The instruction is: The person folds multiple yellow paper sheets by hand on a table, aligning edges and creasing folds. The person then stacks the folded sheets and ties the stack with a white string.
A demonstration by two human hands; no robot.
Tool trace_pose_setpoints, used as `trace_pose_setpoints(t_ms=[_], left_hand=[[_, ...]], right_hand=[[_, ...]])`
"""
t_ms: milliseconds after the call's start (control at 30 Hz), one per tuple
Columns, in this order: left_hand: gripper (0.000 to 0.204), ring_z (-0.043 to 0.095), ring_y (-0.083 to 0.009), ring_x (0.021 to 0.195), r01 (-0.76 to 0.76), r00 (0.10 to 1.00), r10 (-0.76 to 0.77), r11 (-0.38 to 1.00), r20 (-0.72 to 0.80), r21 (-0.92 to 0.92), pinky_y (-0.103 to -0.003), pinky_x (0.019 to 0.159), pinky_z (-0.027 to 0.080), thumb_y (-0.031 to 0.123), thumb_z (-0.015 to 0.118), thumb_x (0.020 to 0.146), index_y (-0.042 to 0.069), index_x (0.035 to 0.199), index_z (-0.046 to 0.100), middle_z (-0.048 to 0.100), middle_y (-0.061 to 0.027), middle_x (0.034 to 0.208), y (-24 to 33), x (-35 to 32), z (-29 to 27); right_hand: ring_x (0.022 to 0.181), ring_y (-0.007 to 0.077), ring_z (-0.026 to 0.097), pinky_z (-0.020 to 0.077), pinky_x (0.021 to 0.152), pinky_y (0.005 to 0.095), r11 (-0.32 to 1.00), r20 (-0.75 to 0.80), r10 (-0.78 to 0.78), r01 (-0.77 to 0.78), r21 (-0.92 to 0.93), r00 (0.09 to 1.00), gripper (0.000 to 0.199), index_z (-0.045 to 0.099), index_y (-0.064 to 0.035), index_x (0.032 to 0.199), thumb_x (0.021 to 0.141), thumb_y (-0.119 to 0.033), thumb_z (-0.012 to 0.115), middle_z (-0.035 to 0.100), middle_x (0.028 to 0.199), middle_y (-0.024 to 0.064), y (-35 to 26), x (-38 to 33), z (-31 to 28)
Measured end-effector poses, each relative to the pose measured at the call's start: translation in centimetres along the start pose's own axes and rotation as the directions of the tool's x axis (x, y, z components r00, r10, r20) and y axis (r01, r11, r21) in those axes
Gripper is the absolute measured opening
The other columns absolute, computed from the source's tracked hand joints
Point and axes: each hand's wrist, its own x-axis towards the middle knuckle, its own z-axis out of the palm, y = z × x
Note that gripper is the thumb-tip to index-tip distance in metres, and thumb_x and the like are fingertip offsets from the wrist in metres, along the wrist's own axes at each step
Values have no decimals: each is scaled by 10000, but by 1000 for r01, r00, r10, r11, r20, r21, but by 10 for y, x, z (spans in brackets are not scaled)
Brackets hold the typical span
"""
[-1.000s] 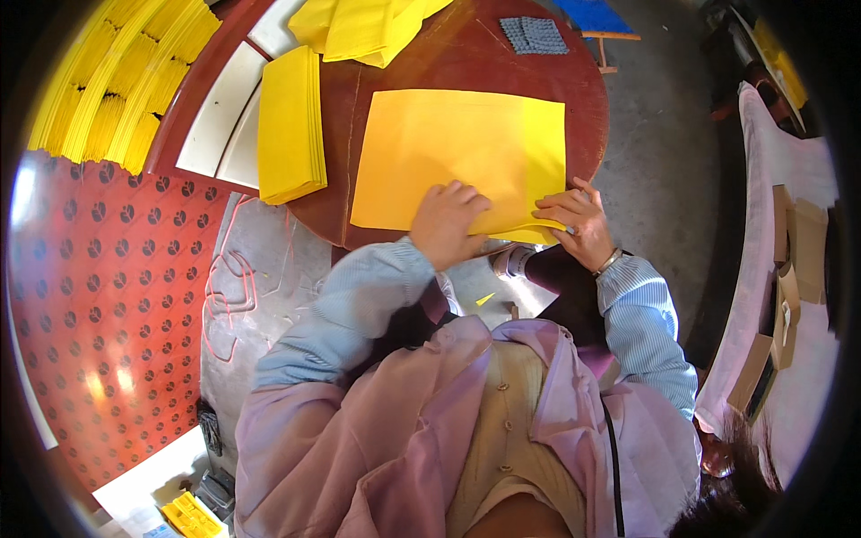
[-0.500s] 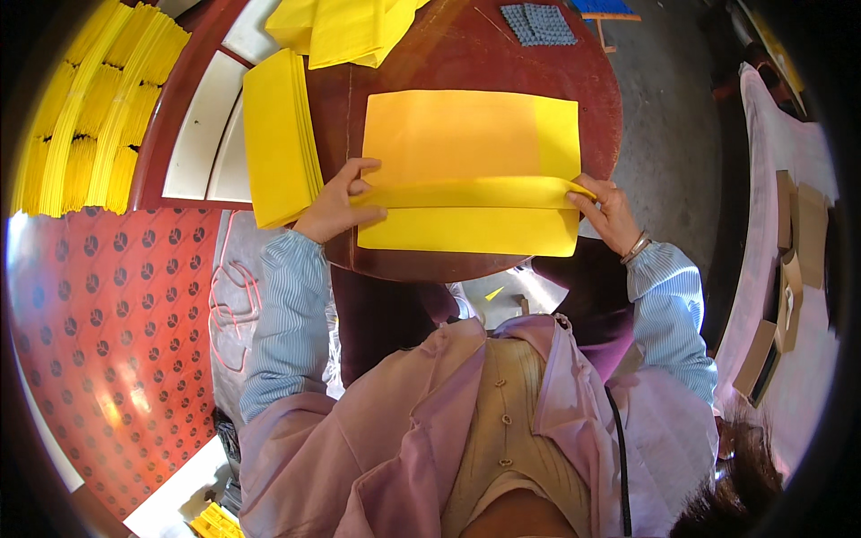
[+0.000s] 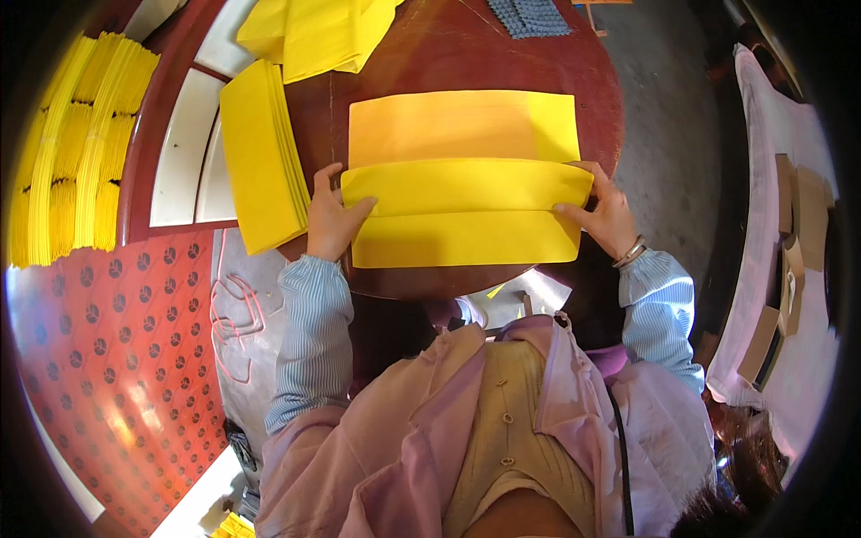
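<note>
**On the round surface: both hands folding a yellow sheet**

At the centre of the dark red surface point(image 3: 466, 54) lies a large yellow paper sheet point(image 3: 462, 179), its near part folded over. The left hand point(image 3: 330, 220) pinches the fold's 9 o'clock end; the right hand point(image 3: 608, 215) pinches the 3 o'clock end. The sheet looks light, thin and easily creased, best held at its edges. A stack of yellow sheets point(image 3: 260, 166) lies just beside the left hand; loose yellow paper point(image 3: 314, 31) sits at 11 o'clock.

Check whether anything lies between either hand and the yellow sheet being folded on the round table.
Nothing visible does. The left hand and right hand already grip the yellow sheet at its two ends. The stack of yellow sheets lies just left, clear of the fold.
</note>
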Motion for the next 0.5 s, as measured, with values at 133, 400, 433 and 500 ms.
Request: trace_pose_setpoints(t_ms=[133, 400, 433, 500], left_hand=[[773, 758, -279, 1041, -32, 999, 31, 996, -15, -83, -339, 890, 588, 74, 796, 860, -3, 1477, 335, 763, -230, 1131, 2, -1, 2], [833, 758, -313, 949, -68, 985, 86, 991, -152, 119, -370, 843, 577, 142, 849, 813, 5, 1477, 365, 767, -230, 1037, -7, 2, 9], [840, 752, -311, 921, -54, 983, 80, 986, -164, 156, -374, 828, 575, 151, 857, 806, 2, 1475, 371, 762, -222, 1002, -7, 3, 9], [854, 741, -309, 865, 12, 983, 21, 984, -183, 176, -381, 797, 571, 169, 872, 792, -4, 1472, 385, 751, -205, 930, -6, 5, 9]], right_hand=[[1083, 369, 747, 595, 944, 434, 995, -83, 31, -23, 93, 996, 631, 518, -105, 1388, 857, -250, 824, 752, 1173, 211, 3, -2, 12], [1091, 341, 747, 598, 956, 418, 997, -192, 19, -32, -68, 981, 697, 484, -140, 1452, 833, -168, 805, 756, 1181, 196, -1, -5, 25], [1080, 319, 756, 599, 948, 404, 996, -202, 19, -37, -83, 979, 704, 480, -133, 1464, 837, -146, 800, 761, 1172, 186, -1, -5, 26], [1077, 326, 756, 603, 942, 409, 995, -200, 40, -58, -87, 979, 721, 477, -144, 1474, 830, -150, 802, 760, 1159, 190, -2, -5, 27]])
